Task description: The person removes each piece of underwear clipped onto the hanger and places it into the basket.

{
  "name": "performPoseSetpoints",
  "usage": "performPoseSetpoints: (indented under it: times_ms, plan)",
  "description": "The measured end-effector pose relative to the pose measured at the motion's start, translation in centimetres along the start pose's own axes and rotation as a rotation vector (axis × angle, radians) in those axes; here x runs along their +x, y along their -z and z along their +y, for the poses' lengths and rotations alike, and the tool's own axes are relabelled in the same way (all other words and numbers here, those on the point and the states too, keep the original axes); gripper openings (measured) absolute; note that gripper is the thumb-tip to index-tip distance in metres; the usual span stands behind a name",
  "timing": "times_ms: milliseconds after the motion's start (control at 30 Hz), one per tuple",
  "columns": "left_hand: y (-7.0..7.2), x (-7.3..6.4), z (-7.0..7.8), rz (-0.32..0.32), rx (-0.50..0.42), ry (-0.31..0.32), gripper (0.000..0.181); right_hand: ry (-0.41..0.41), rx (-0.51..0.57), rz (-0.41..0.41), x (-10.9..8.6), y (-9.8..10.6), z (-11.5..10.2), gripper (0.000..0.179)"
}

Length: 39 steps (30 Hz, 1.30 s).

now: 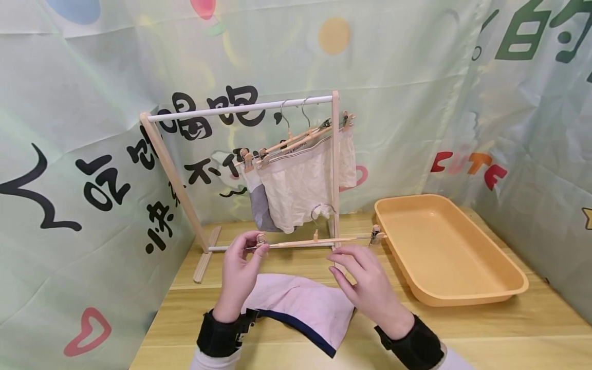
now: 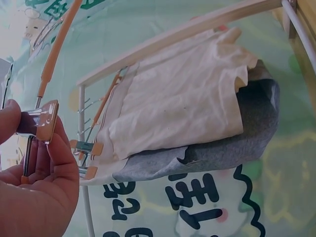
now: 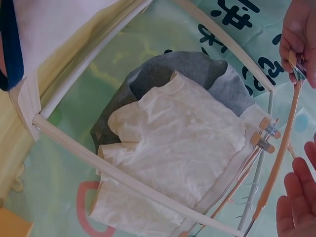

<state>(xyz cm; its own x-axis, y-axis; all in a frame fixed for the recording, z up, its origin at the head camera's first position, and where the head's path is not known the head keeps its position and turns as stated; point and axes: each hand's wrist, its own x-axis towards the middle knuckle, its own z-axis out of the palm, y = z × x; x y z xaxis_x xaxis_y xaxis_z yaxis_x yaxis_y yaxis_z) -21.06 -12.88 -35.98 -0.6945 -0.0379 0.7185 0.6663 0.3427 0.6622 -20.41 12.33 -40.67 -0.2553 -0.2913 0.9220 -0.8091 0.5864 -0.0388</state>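
Observation:
My left hand (image 1: 239, 275) pinches the clip (image 2: 42, 123) at one end of a peach clip hanger (image 1: 300, 243), thumb on one side and fingers on the other. The hanger's metal hook points up, and the clip at its far end (image 1: 375, 236) grips nothing. My right hand (image 1: 370, 288) is beside the hanger's right half; its fingers (image 3: 298, 190) are loosely bent and hold nothing. On the table below both hands lies a pale pink garment (image 1: 300, 298) with a navy edge, partly covered by the wrists.
Behind the hands stands a small wooden rack (image 1: 176, 190) with a white rail (image 1: 217, 110). Two clip hangers on it carry cream shorts (image 1: 300, 185) and a grey-and-white garment (image 1: 262, 208). An orange tray (image 1: 448, 246) sits at the right. Printed cloth walls (image 1: 393, 128) surround the wooden table (image 1: 522, 349).

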Motion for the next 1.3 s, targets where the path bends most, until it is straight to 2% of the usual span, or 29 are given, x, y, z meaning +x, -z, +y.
performPoseSetpoints:
  times_ms: [100, 233, 300, 433, 533, 667, 767, 1000, 1200, 1300]
  plan:
    - [0.2, 0.1, 0.8, 0.001, -0.005, 0.025, 0.020, 0.015, 0.006, -0.040, -0.2, -0.3, -0.1, 0.018]
    - [0.4, 0.2, 0.9, -0.009, -0.009, 0.042, 0.021, 0.010, 0.018, -0.079, -0.4, -0.6, -0.1, 0.020]
    - [0.5, 0.2, 0.7, -0.008, -0.012, 0.036, 0.021, 0.007, 0.024, -0.093, -0.6, -0.7, -0.2, 0.020]
    - [0.5, 0.0, -0.8, 0.009, -0.032, 0.039, 0.022, 0.003, 0.039, -0.118, -0.8, -0.9, -0.4, 0.020]
    - [0.6, 0.0, -2.1, 0.037, -0.054, 0.034, 0.022, -0.001, 0.048, -0.138, -0.9, -1.1, -0.5, 0.021]
    - [0.8, 0.0, -2.7, 0.080, -0.066, -0.020, 0.022, -0.014, 0.047, -0.169, -1.1, -1.2, -0.7, 0.020]
    - [1.0, 0.1, -2.7, 0.096, -0.075, -0.048, 0.022, -0.027, 0.043, -0.193, -1.2, -1.3, -0.8, 0.020]
    - [1.6, 0.3, -2.5, 0.141, -0.112, -0.038, 0.022, -0.065, 0.029, -0.235, -1.6, -1.7, -0.5, 0.024]
    - [2.4, 0.4, -2.3, 0.231, -0.136, -0.012, 0.023, -0.169, -0.009, -0.297, -1.9, -1.6, -0.2, 0.026]
    - [2.8, 0.5, -2.5, 0.286, -0.181, -0.037, 0.024, -0.204, -0.022, -0.329, -1.9, -1.5, -0.2, 0.029]
